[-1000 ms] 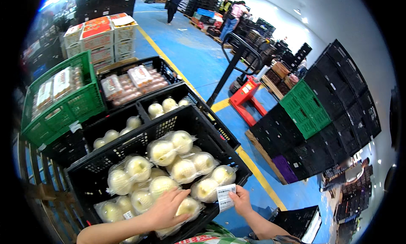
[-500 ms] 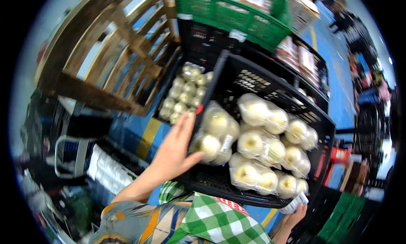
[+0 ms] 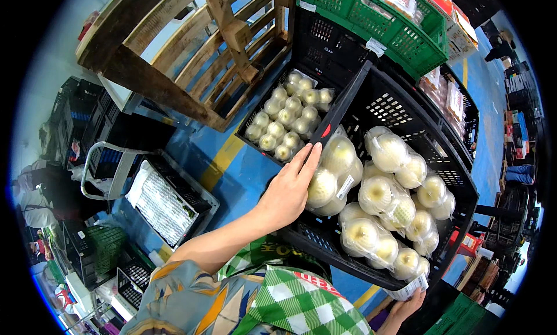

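Note:
In front of me a black plastic crate (image 3: 400, 97) stands at an angle. Inside lie several clear-wrapped packs of round pale-yellow pears (image 3: 377, 194) in foam nets; one pack with a white label leans on the left wall. My left hand (image 3: 281, 201) grips that wall, two fingers stretched over its rim beside a red mark and the thumb out of sight. At the near right corner my right hand (image 3: 408, 308) is closed on a white printed label strip (image 3: 408, 288), against the crate. Part of that hand's grip is hidden.
Another black crate of pears (image 3: 255, 142) sits lower to the left, beside an upright wooden pallet (image 3: 191, 74). Behind stands a green crate (image 3: 348, 21) with packages. A trolley (image 3: 110, 172) carrying a silver-covered black crate is on the blue floor at left.
My view has shifted, so most of the scene sits further right or lower. My left hand stays on the crate's left rim, its thumb now hidden. My right hand keeps its place at the corner.

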Available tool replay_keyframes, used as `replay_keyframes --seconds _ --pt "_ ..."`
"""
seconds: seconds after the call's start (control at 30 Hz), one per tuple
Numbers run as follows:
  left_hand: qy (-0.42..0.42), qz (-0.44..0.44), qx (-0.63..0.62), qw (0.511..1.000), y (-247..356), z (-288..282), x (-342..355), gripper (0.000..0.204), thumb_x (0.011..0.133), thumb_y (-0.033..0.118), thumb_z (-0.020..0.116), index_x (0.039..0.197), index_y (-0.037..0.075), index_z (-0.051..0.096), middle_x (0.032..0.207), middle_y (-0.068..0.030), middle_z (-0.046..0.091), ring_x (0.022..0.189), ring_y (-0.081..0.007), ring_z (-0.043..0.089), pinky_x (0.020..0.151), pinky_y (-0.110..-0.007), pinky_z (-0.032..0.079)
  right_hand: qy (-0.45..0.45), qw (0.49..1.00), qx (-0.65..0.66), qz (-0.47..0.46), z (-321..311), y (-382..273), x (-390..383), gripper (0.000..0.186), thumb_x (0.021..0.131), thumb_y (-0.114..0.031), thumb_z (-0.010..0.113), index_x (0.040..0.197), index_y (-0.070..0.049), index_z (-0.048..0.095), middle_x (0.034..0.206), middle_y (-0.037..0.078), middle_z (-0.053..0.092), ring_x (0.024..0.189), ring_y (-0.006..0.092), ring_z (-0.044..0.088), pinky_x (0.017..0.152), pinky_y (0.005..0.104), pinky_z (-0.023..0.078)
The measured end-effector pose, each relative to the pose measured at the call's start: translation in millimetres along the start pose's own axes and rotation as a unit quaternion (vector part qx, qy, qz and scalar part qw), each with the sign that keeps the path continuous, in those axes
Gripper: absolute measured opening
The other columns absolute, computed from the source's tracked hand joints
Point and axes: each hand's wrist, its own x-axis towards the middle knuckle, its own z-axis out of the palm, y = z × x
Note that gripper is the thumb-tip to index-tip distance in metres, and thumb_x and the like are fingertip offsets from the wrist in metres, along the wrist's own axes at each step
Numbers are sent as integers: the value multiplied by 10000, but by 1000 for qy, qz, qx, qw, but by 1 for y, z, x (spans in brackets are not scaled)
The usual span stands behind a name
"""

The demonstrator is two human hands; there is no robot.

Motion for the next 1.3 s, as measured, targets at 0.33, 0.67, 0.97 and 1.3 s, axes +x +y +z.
replay_keyframes --seconds 0.33,0.67,0.97,1.3 --pt "-32 -11 -217 975 -18 -13 4 719 661 -47 428 1360 30 272 1387 -250 244 1269 -366 292 1032 -355 260 23 999 38 13 12 -5 3 356 883 -151 452 1176 51 448 1143 138 537 1055 230 523 915 346 406" --pt "-171 62 -289 940 -73 -28 21 980 663 248 706 1383 -18 95 1301 -240 338 1171 -377 359 977 -415 308 66 985 104 123 54 -8 -54 343 899 -218 469 1179 -19 482 1096 104 579 1018 238 551 915 394 419" --pt "-247 100 -224 938 -73 -29 39 1113 623 370 746 1379 -47 43 1220 -230 375 1096 -364 375 960 -402 316 165 979 91 76 83 5 -43 302 883 -96 422 1152 24 486 1119 127 564 1018 245 551 906 378 414" --pt "-262 92 -202 939 -65 -29 39 1081 617 330 744 1368 -64 74 1205 -228 409 1114 -362 363 964 -412 297 188 978 65 69 93 1 -52 231 890 -104 456 1086 4 514 1010 90 606 911 194 592 822 337 455"
